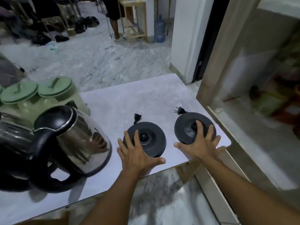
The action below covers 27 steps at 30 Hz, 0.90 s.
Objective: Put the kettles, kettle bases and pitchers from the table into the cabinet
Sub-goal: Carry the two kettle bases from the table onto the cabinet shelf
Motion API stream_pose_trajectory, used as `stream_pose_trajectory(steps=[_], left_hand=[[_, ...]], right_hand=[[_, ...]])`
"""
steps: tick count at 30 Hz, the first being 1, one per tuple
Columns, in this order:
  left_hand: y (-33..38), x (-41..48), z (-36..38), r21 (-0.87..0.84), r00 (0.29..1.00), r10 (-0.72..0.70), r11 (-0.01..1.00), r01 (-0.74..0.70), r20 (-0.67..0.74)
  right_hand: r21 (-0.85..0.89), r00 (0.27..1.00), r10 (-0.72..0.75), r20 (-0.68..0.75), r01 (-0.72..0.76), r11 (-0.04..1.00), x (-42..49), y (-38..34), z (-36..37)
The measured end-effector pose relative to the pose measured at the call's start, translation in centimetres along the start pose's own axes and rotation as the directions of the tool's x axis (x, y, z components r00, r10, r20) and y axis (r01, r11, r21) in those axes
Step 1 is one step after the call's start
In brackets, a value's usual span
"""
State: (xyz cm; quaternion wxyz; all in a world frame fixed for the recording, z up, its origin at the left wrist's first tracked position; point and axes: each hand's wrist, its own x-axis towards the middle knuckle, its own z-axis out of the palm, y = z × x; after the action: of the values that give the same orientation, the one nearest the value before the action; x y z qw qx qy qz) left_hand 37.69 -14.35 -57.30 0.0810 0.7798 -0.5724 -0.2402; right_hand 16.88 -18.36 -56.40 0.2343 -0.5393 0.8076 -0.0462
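Note:
Two round black kettle bases lie on the pale table (113,104), each with a short cord and plug at its far side. My left hand (138,155) rests on the left kettle base (151,140), fingers spread on top and thumb at its near rim. The right kettle base (186,127) sits by the table's right corner, tilted, with my right hand (201,143) gripping it, thumb under the near edge. To the left stand a steel kettle (76,142) with a black handle, a second kettle (11,135) and green-lidded pitchers (55,88).
The cabinet (259,82) opens right of the table, its wooden frame (212,62) close to the table's right corner; its inside is blurred. A person (113,18) stands far back on the marble floor near a wooden stool and a blue water bottle (159,30).

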Motion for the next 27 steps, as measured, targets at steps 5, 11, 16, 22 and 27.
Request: stream_pose_trajectory(steps=[5, 11, 16, 22, 27], left_hand=[[-0.3, -0.3, 0.6, 0.047, 0.989, 0.007, 0.999, 0.0, -0.148], [0.0, 0.0, 0.0, 0.017, 0.997, 0.049, 0.999, -0.048, -0.058], [-1.4, -2.2, 0.4, 0.098, 0.987, 0.155, 0.982, -0.16, 0.052], [-1.8, -4.3, 0.3, 0.145, 0.978, 0.208, 0.968, -0.206, -0.001], [-1.3, -4.8, -2.8, 0.187, 0.959, 0.282, 0.941, -0.283, 0.035]], right_hand=[[0.022, 0.999, 0.023, -0.044, -0.022, 1.0, 0.4, -0.5, -0.2], [0.008, 0.997, -0.035, -0.07, 0.036, 0.999, -0.7, -0.1, 0.2], [0.041, 0.997, -0.077, -0.025, 0.077, 0.996, -2.6, 0.9, 1.0], [0.131, 0.996, -0.056, -0.069, 0.065, 0.989, -5.5, 0.7, 1.5], [0.182, 0.985, 0.055, -0.162, -0.024, 0.983, -9.6, 0.5, -0.3]])
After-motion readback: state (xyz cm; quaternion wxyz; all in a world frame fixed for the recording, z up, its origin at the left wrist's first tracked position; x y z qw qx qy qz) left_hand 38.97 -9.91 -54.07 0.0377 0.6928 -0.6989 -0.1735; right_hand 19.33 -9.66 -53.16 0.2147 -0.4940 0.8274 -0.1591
